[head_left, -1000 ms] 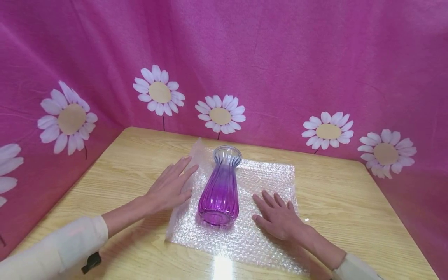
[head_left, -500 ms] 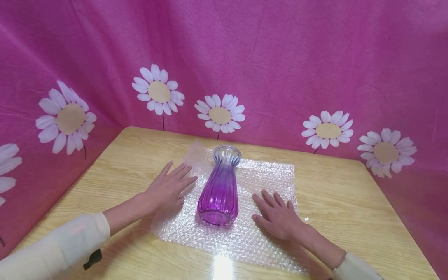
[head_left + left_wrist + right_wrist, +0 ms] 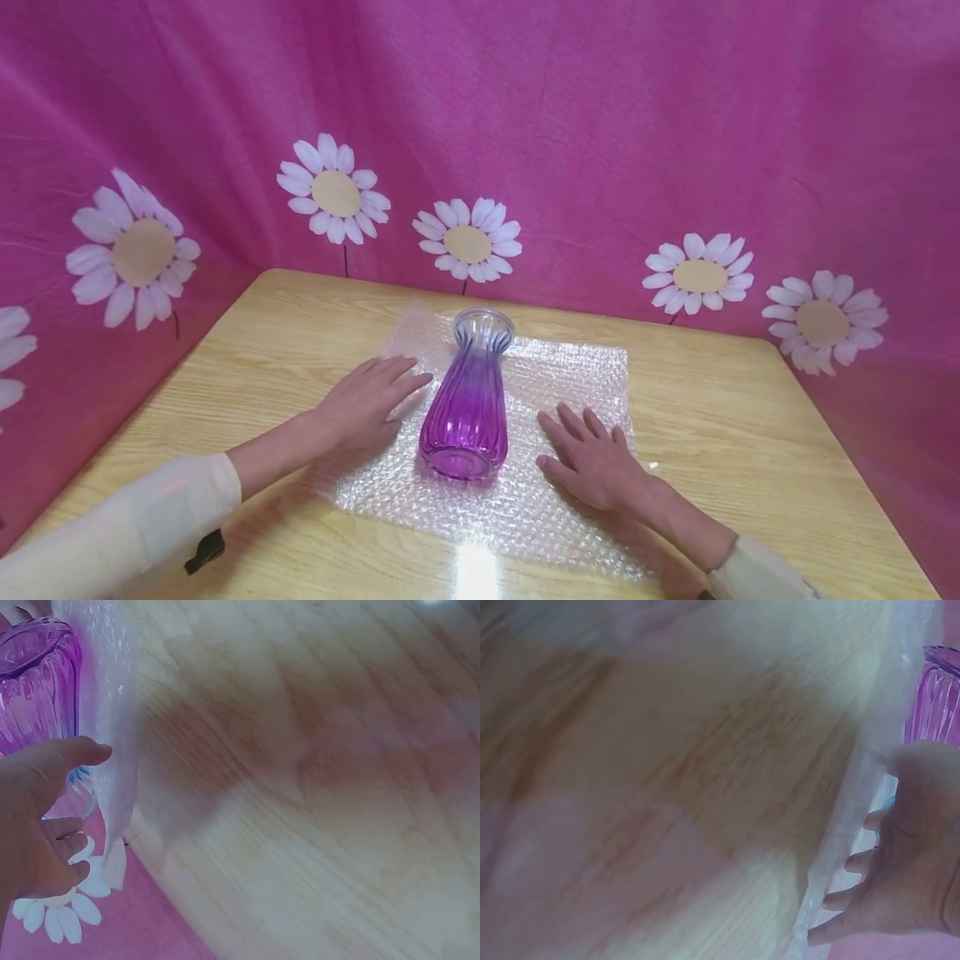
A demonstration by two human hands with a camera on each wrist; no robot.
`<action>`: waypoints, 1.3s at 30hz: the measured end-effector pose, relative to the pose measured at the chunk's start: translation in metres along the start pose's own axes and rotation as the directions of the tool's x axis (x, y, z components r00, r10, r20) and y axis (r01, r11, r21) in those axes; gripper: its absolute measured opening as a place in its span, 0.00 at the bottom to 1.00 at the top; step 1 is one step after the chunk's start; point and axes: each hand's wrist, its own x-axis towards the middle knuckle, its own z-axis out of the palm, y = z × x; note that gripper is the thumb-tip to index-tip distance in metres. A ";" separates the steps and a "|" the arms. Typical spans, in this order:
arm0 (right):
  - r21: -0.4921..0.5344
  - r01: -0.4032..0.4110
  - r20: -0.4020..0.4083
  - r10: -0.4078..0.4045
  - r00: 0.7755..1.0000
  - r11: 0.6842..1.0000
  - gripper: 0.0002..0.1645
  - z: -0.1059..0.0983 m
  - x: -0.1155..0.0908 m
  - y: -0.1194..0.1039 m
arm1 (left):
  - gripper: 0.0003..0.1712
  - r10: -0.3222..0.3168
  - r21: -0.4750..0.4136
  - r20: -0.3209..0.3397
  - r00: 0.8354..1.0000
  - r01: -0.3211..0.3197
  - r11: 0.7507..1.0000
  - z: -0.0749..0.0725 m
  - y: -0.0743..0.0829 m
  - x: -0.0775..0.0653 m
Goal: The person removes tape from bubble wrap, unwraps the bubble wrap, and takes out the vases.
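Note:
A ribbed glass vase [image 3: 465, 408], purple at its base and fading to a bluish, clear rim, lies on its side on a sheet of bubble wrap [image 3: 570, 375]. Its mouth points to the back of the table. My left hand [image 3: 363, 404], fingers extended, is over the left part of the sheet, just left of the vase and apart from it. To the right, my right hand [image 3: 596, 462] rests on the bubble wrap with its fingers spread. Both wrist views show the vase beyond the thumb: the left hand [image 3: 45, 802] and the right hand [image 3: 922, 840] hold nothing.
The wooden table [image 3: 720, 433] has rounded back corners. A magenta cloth [image 3: 570, 150] printed with white daisies hangs behind it and along both sides. A small shiny speck [image 3: 653, 465] lies right of the sheet. Light glares near the front edge.
My left hand has shifted slightly, and the sheet's left edge has spread flatter and farther left beneath it. The right hand and the vase stay in place; the head view has shifted slightly.

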 end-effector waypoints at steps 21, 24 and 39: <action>-0.009 0.011 -0.010 -0.011 1.000 1.000 0.41 0.001 0.001 0.001 | 0.33 0.056 -0.081 -0.180 0.982 -0.072 0.994 0.001 0.010 0.021; -0.019 0.000 0.012 0.001 1.000 1.000 0.41 -0.001 0.001 0.000 | 0.31 0.023 -0.131 -0.177 0.984 -0.046 0.990 -0.001 0.011 0.025; -0.028 -0.008 0.025 0.008 1.000 1.000 0.41 -0.001 0.001 0.002 | 0.23 -0.285 -0.708 0.049 0.957 0.235 0.666 -0.005 0.025 0.058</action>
